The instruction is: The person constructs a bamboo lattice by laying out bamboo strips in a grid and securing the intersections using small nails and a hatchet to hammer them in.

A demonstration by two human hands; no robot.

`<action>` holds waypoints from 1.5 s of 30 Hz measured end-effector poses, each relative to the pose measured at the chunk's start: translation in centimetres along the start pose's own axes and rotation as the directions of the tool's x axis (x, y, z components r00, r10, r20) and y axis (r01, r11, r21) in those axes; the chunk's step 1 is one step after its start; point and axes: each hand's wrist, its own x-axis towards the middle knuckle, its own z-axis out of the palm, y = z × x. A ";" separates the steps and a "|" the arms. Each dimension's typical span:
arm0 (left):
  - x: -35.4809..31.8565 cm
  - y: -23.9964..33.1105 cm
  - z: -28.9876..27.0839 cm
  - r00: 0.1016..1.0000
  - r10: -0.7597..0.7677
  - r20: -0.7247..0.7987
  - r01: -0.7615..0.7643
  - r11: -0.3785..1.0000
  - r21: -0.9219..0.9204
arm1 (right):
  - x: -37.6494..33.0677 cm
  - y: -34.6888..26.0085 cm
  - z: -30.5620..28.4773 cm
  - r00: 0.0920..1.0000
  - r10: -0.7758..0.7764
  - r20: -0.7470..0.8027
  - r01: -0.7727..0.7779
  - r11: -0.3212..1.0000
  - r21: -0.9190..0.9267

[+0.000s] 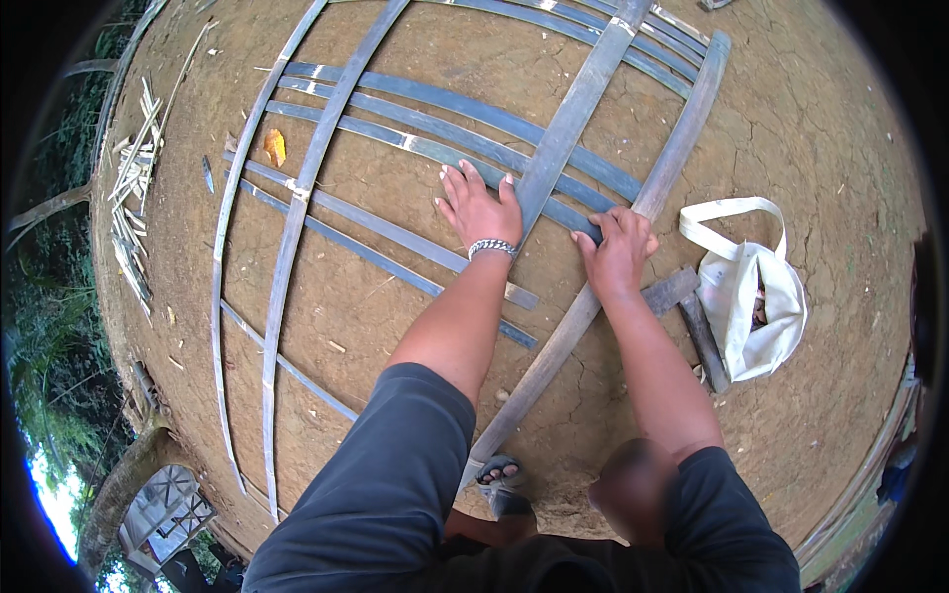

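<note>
A lattice of split bamboo strips lies on brown earth. My left hand (pixel 481 210), with a chain bracelet on its wrist, rests palm down with fingers stretched over a crosswise bamboo strip (pixel 432 148), beside a wide lengthwise slat (pixel 581 99). My right hand (pixel 619 247) bends its fingers around the right end of that crosswise strip, at the long outer bamboo pole (pixel 682 148); its thumb presses by the strip's end. The underside of this grip is hidden. Two more crosswise strips run just beyond, passing the wide slat.
A white cloth bag (pixel 771 321) stands at the right, beside short dark wood pieces (pixel 704 346). Bamboo scraps (pixel 138 163) are heaped at the far left. A yellow leaf (pixel 275 147) lies between strips. A sandalled foot (pixel 499 468) is near the pole's lower end.
</note>
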 end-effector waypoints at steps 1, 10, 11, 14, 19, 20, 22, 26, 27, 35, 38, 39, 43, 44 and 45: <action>0.0 0.0 0.0 1.000 0.001 0.001 -0.001 1.000 0.001 | 0.0 0.0 0.0 1.000 -0.003 -0.003 0.003 1.000 0.004; 0.2 0.0 -0.1 1.000 -0.004 0.028 0.003 1.000 0.018 | 0.0 -0.4 -0.1 1.000 0.000 -0.018 0.000 1.000 0.008; 0.2 0.1 -0.2 1.000 -0.005 0.029 0.005 1.000 0.019 | 0.0 -0.4 -0.2 1.000 0.004 -0.013 -0.004 1.000 0.005; 0.2 0.2 -0.2 0.999 -0.009 0.031 0.009 1.000 0.022 | 0.0 -0.6 -0.3 1.000 0.021 0.001 -0.021 1.000 -0.012; 0.2 0.2 -0.1 0.999 -0.019 0.039 0.017 0.999 0.028 | -0.1 0.0 0.2 1.000 0.005 -0.008 -0.005 1.000 0.009; 0.3 0.2 -0.1 0.999 -0.018 0.037 0.016 0.999 0.029 | 0.0 -0.1 0.2 1.000 0.002 -0.010 -0.002 1.000 0.010; 0.3 0.2 0.0 0.999 -0.014 0.032 0.013 1.000 0.028 | 0.0 0.1 0.3 1.000 0.007 -0.015 -0.007 0.999 0.037; 0.3 0.1 -0.1 1.000 -0.003 0.021 0.003 0.999 0.036 | 0.0 -0.2 0.1 1.000 0.000 -0.016 0.000 1.000 0.025; 0.3 0.1 -0.1 1.000 0.001 0.017 -0.002 0.999 0.041 | 0.0 -0.3 0.1 1.000 0.009 -0.008 -0.009 1.000 0.021; 0.3 0.3 0.1 1.000 -0.006 0.025 0.005 0.998 0.060 | -0.1 0.8 -1.9 0.999 0.003 -0.041 0.007 0.967 0.254; 0.3 0.1 0.2 1.000 -0.002 0.004 0.001 0.998 0.070 | -1.4 2.0 -2.9 0.973 0.183 -0.144 -0.102 0.892 0.440; 0.3 -0.1 0.2 1.000 -0.002 -0.002 0.002 0.997 0.072 | -2.1 2.1 -3.3 0.960 0.264 -0.090 -0.197 0.870 0.451; 0.3 0.0 0.7 1.000 0.002 -0.006 -0.001 0.997 0.079 | -5.0 2.0 -3.8 0.881 0.468 0.074 -0.447 0.769 0.458; 0.3 0.2 0.5 1.000 0.003 -0.005 -0.002 0.997 0.081 | -5.4 1.9 -3.7 0.866 0.489 0.104 -0.478 0.749 0.458; 0.2 0.4 0.3 1.000 0.003 -0.005 -0.003 0.997 0.083 | -5.6 1.7 -3.6 0.846 0.518 0.130 -0.512 0.720 0.469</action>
